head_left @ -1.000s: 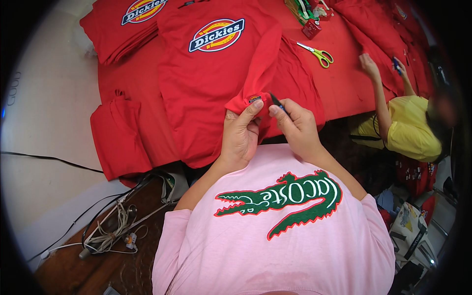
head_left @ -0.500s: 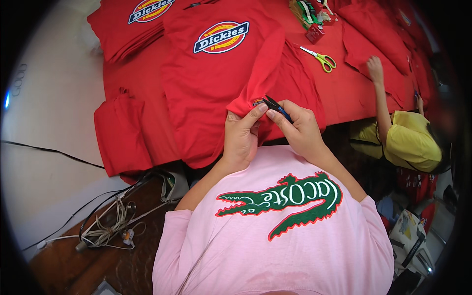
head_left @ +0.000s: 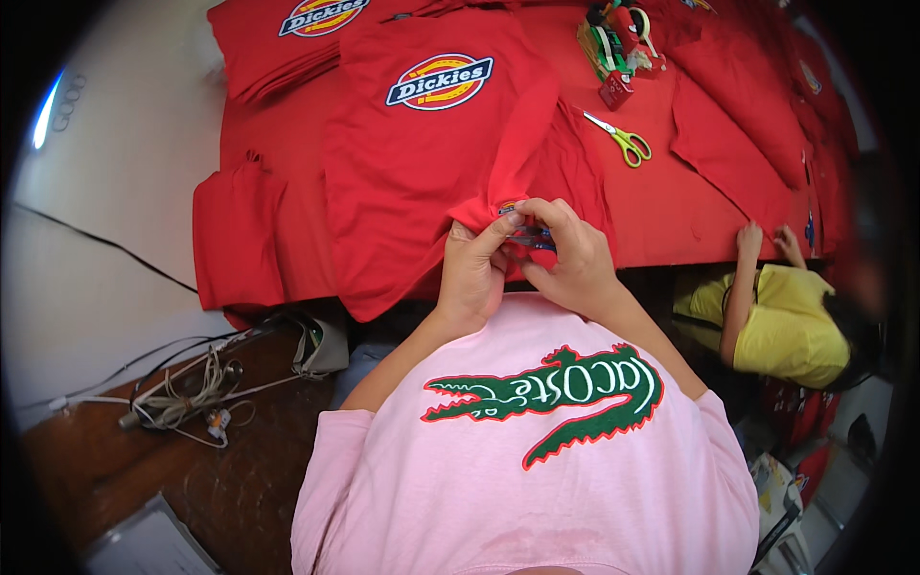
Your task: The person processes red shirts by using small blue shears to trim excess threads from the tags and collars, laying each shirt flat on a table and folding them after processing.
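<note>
A red bench is spanning the upper part of the frame, while a pink T-shirt with a green crocodile motif is filling the lower middle. A red sweatshirt with a large blue-and-yellow chest emblem is lying on the bench at upper centre, one sleeve running down to the middle of the frame. A stack of folded red garments is resting at upper left. In the centre, the left hand is pinching the sleeve end between thumb and fingers, and the right hand is gripping blue thread snips beside it. Toward the upper right, a green tape dispenser is standing above scissors with yellow-green handles. The blue thread snips, partly hidden by fingers, are pointing toward the left thumb. A small badge is showing on the sleeve end, just above that thumb
</note>
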A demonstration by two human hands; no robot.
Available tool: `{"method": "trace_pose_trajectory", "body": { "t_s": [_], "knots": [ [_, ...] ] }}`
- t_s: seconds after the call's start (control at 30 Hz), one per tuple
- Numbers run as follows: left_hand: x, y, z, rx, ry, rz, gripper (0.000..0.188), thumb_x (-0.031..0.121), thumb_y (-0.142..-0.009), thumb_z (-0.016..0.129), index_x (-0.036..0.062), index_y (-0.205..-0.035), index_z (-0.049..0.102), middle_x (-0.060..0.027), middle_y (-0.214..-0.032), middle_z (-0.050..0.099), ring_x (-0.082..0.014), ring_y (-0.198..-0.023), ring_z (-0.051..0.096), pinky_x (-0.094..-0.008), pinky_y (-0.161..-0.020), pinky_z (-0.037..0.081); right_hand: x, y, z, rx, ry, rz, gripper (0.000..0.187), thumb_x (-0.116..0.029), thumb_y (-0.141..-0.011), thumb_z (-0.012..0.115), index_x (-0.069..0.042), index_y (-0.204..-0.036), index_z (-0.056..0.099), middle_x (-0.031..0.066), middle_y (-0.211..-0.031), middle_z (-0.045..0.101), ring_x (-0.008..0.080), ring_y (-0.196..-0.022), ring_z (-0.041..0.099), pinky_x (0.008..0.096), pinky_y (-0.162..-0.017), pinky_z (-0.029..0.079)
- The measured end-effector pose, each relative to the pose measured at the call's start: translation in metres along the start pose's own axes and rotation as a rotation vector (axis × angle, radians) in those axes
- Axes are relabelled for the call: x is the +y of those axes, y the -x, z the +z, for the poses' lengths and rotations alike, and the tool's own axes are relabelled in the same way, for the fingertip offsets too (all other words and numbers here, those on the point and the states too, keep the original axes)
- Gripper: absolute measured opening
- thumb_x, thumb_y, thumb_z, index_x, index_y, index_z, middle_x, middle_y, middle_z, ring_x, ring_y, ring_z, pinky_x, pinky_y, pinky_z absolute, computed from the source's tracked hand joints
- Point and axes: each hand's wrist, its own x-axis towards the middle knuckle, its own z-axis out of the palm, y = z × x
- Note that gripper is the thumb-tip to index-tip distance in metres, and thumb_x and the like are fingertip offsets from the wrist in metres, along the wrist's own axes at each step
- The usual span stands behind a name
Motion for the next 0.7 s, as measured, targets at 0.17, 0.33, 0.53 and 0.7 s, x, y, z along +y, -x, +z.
{"method": "trace_pose_trajectory", "body": {
  "t_s": [0.17, 0.33, 0.53, 0.7],
  "knots": [
    [-0.012, 0.004, 0.022, 0.054, -0.005, 0.062, 0.016, 0.004, -0.098, 0.069, 0.0077, -0.113, 0.067, -0.0049, -0.107, 0.074, -0.0126, -0.099, 0.07, -0.0291, -0.088, 0.055, 0.016, 0.004, -0.02, 0.035, 0.077, -0.116, 0.055, 0.007, -0.066, 0.077, -0.007, -0.118, 0.061, 0.0118, -0.09, 0.067, 0.0298, -0.072, 0.068, 0.0382, -0.066, 0.056],
    [-0.039, 0.012, 0.027, 0.003, -0.031, 0.042, 0.025, 0.02, -0.101, 0.068, 0.0105, -0.124, 0.061, -0.0037, -0.113, 0.071, -0.0129, -0.099, 0.068, -0.0312, -0.091, 0.052, 0.021, 0.006, -0.049, 0.068, -0.013, -0.223, 0.046, 0.003, -0.071, 0.076, -0.008, -0.113, 0.063, 0.0086, -0.08, 0.063, 0.0274, -0.066, 0.064, 0.0373, -0.059, 0.049],
    [-0.051, 0.011, 0.001, 0.061, 0.336, -0.015, 0.033, 0.034, -0.103, 0.065, 0.013, -0.127, 0.058, -0.0022, -0.116, 0.069, -0.0125, -0.095, 0.064, -0.0351, -0.093, 0.051, 0.019, 0.021, -0.091, -0.005, 0.074, -0.34, 0.042, -0.004, -0.073, 0.078, -0.006, -0.112, 0.066, 0.0071, -0.078, 0.064, 0.0238, -0.062, 0.061, 0.0364, -0.055, 0.045],
    [-0.044, 0.038, 0.045, 0.021, 0.213, -0.175, 0.02, 0.022, -0.103, 0.065, 0.008, -0.118, 0.065, -0.0025, -0.11, 0.072, -0.0117, -0.098, 0.066, -0.0339, -0.095, 0.053, 0.019, 0.033, -0.095, -0.048, 0.024, -0.496, 0.042, -0.007, -0.071, 0.079, -0.005, -0.112, 0.07, 0.0049, -0.075, 0.062, 0.0206, -0.059, 0.058, 0.0346, -0.053, 0.042]
  ]
}}
